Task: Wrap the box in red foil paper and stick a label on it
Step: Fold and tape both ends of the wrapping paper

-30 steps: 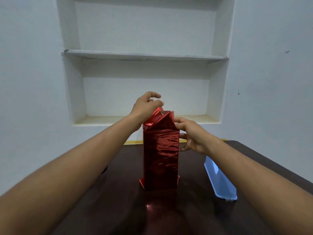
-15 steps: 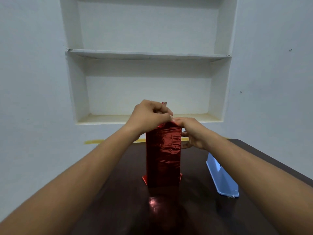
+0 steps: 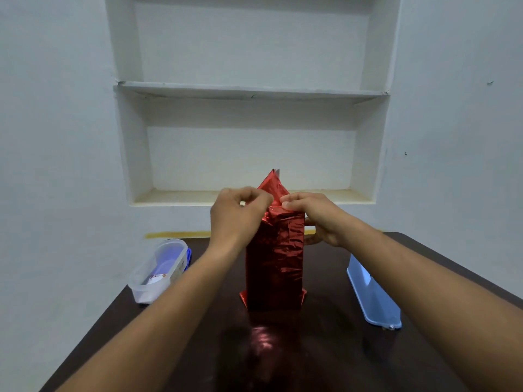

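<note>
Fingers of the left hand (image 3: pixel 236 215) are pinched on the red foil (image 3: pixel 274 258) at the top left corner of the box, and the right hand (image 3: pixel 317 217) is clamped on the foil at the top right, thumb pressing the fold down. Between them a triangular flap (image 3: pixel 273 183) stands up, not yet folded flat. The box stands upright on its end in the middle of the dark tabletop (image 3: pixel 325 363), its long sides fully covered and creased. At the bottom, small foil corners poke out left and right, so that end looks folded under. By my reading the wrap is nearly done: the top end wants closing. No label shows on the foil. A clear container (image 3: pixel 158 268) sits at the left with something printed inside, perhaps labels; a blue lid (image 3: pixel 370 295) lies at the right.
</note>
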